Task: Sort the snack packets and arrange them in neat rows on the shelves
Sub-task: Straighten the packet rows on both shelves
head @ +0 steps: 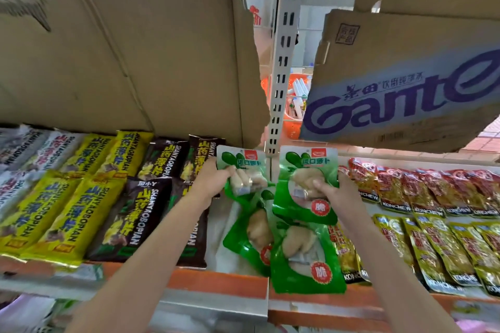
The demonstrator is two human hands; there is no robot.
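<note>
Up top, the big brown box (121, 57) and the blue box (405, 94) hang over the shelf (216, 282); they make the gap low, so you have little room to lift; below them the yellow bags (62, 213) and dark bags (140, 213) lie in rows on the left, and the red packs (422, 186) and gold packs (438, 249) lie in rows on the right; the green packets sit in the middle, between those rows, and they are not in a tidy row yet; your left hand (213, 181) pinches the back left green packet (244, 170) with thumb on top; your right hand (328, 190) holds the back right green packet (305, 186) by its right edge, thumb on the front; two more green packets (286, 249) lie in front, overlapping and tilted; I think these packets are light and soft, with a lumpy bit of food inside and shiny, slippery film around it; so the flat edges look like the best place to pinch, not the lump; squeeze gently, since the seal could be poked or creased; slide them flat, not high, under the boxes.
</note>
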